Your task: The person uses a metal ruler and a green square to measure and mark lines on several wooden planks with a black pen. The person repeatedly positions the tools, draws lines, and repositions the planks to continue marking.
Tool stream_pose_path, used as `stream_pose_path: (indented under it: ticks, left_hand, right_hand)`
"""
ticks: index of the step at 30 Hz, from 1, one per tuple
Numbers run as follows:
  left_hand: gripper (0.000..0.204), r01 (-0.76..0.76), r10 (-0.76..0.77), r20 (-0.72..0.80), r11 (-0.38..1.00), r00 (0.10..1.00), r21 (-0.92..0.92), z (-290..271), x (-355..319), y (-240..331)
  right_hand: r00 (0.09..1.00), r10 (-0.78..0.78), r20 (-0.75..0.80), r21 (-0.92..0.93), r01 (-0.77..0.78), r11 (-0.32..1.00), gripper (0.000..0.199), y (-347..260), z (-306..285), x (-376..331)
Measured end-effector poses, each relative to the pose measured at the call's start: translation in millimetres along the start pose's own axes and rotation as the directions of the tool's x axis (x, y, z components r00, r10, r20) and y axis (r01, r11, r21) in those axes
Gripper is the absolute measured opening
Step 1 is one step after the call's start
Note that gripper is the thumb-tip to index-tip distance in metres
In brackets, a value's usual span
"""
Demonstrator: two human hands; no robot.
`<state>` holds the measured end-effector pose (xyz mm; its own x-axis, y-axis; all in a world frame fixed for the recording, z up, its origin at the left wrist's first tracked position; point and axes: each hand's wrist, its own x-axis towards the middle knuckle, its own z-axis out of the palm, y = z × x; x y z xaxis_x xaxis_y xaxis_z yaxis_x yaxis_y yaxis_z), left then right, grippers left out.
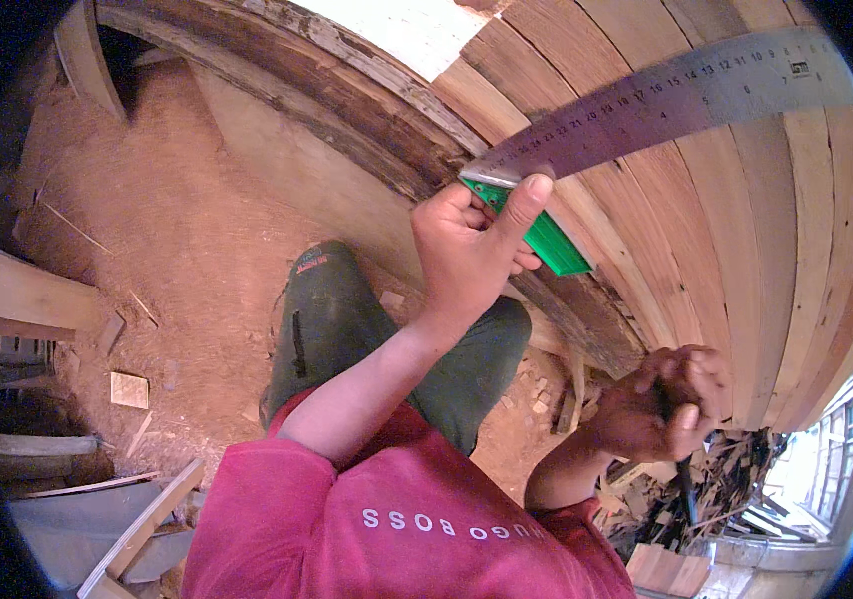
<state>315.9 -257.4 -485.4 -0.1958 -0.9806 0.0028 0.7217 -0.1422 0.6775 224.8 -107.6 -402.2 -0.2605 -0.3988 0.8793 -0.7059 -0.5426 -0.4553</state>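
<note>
My left hand (476, 235) is closed round the green handle of a try square (554, 243), its thumb pressed along the handle near the blade. The square's wide metal blade, marked with a scale, reaches across a row of wooden boards (686, 200) toward the upper right. The handle lies by the near edge of the boards. My right hand (668, 404) hovers over the lower right end of the boards, fingers curled. A slim dark rod (687, 489) sticks out below it; its upper part is hidden in the hand.
A long rough beam (346, 95) runs along the boards' near edge. Reddish dirt floor (157, 200) lies to the left, with wood scraps on it. Cut planks and a grey tub (87, 529) stand lower left. A heap of offcuts (736, 474) fills the lower right.
</note>
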Motion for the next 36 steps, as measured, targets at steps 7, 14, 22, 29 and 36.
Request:
stream_pose_path:
  ticks: [7, 14, 22, 29, 36]
  left_hand:
    - [0.036, 0.04, -0.041, -0.017, 0.997, 0.999, -0.06, 4, -4, 10]
    - [0.032, 0.038, -0.036, 0.018, 0.991, 0.999, -0.131, 7, -5, 11]
    - [0.032, -0.012, 0.011, -0.007, 0.995, 1.0, -0.098, 0, -7, 10]
    - [0.035, -0.026, 0.025, -0.005, 0.989, 1.0, -0.146, -2, -5, 6]
    - [0.037, -0.027, 0.029, 0.015, 0.992, 0.999, -0.12, -2, -6, 3]
  right_hand:
    - [0.943, -0.081, 0.322, 0.341, -0.036, 0.939, 0.037, -36, 24, 63]
    - [0.761, -0.07, 0.645, -0.169, 0.23, 0.958, 0.024, -32, 73, 109]
    - [0.238, 0.07, 0.969, -0.211, 0.639, 0.74, 0.017, -30, 147, 137]
    - [0.11, 0.108, 0.988, -0.154, 0.712, 0.685, 0.023, -32, 176, 139]
    - [0.084, 0.103, 0.991, -0.131, 0.746, 0.653, 0.025, -34, 176, 140]
